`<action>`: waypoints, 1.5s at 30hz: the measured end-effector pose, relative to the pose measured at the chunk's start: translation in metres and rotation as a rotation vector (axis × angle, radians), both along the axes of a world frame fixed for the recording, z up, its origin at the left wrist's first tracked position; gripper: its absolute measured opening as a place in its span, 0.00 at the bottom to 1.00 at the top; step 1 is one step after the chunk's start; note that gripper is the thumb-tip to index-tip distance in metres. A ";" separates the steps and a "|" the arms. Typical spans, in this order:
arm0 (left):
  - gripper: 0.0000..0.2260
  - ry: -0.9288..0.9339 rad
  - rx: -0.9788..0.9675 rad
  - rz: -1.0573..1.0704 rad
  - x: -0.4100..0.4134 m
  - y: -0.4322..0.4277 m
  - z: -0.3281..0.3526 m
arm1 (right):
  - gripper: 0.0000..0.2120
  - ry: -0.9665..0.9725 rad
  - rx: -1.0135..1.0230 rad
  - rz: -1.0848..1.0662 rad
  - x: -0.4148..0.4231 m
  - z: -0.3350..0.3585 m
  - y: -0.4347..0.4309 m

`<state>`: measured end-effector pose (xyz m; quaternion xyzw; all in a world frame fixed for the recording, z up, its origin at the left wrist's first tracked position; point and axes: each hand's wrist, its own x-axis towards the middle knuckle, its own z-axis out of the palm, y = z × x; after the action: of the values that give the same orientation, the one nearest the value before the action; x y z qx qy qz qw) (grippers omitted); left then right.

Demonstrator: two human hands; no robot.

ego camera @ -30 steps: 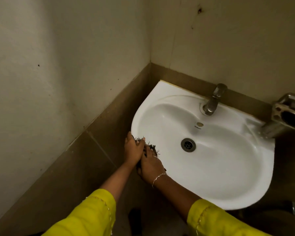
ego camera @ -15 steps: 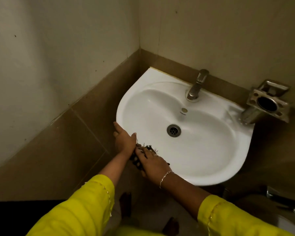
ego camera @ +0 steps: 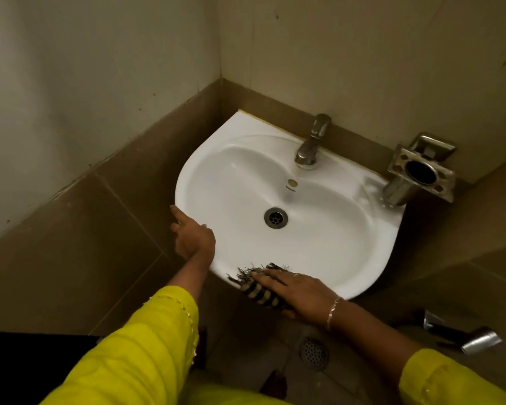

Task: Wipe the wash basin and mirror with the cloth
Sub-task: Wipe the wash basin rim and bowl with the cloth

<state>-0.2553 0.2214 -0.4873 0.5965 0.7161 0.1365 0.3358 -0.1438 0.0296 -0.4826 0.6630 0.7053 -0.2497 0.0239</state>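
— What sat in our wash basin [ego camera: 333,247]?
— The drain [ego camera: 275,218]. Our right hand [ego camera: 301,290] pressed the striped cloth [ego camera: 259,291], fingers flat, on the near rim; our left hand [ego camera: 195,242] lay straight-fingered on the left rim. Brown tiles [ego camera: 85,244] surrounded us.

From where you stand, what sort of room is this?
Likely a small bathroom: a white wash basin with a metal tap in a tiled corner, a metal holder beside it, and a floor drain below.

basin [ego camera: 327,252]: glossy white ceramic | cloth [ego camera: 259,290]: frayed, striped | tap [ego camera: 310,147]: dull metal
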 end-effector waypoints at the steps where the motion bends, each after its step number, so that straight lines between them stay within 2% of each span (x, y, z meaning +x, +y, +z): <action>1: 0.35 0.007 0.000 0.003 0.000 -0.001 0.001 | 0.44 0.000 0.010 0.015 0.008 0.001 -0.008; 6: 0.34 0.022 0.018 0.004 0.001 -0.004 0.001 | 0.46 -0.041 0.005 0.075 0.057 0.004 -0.040; 13: 0.34 0.021 0.056 -0.018 0.000 -0.005 -0.002 | 0.26 -0.267 0.039 0.121 0.107 0.005 -0.061; 17: 0.34 0.025 0.072 -0.015 0.000 -0.005 -0.002 | 0.31 -0.359 -0.048 0.062 0.101 0.019 -0.062; 19: 0.34 0.023 0.077 -0.010 0.002 -0.004 -0.003 | 0.37 -0.306 -0.145 -0.186 0.080 0.029 -0.063; 22: 0.34 0.025 0.091 -0.004 0.002 -0.004 -0.005 | 0.34 -0.201 0.142 -0.824 0.030 0.029 -0.062; 24: 0.34 0.033 0.097 -0.007 0.002 -0.004 -0.007 | 0.31 -0.118 0.179 -1.129 0.009 0.022 -0.052; 29: 0.34 0.031 0.103 -0.007 0.002 -0.005 -0.006 | 0.35 -0.010 0.107 -1.508 0.007 0.006 -0.022; 37: 0.33 0.035 0.101 0.005 0.004 -0.005 -0.004 | 0.36 -0.076 0.154 -1.562 0.011 -0.018 -0.014; 45: 0.34 0.038 0.122 -0.003 0.004 -0.005 -0.006 | 0.35 -0.282 0.175 -1.241 0.076 -0.019 -0.029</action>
<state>-0.2512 0.2160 -0.4930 0.6196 0.7116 0.1681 0.2854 -0.0677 0.0007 -0.5012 0.9738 0.1984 -0.0692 -0.0869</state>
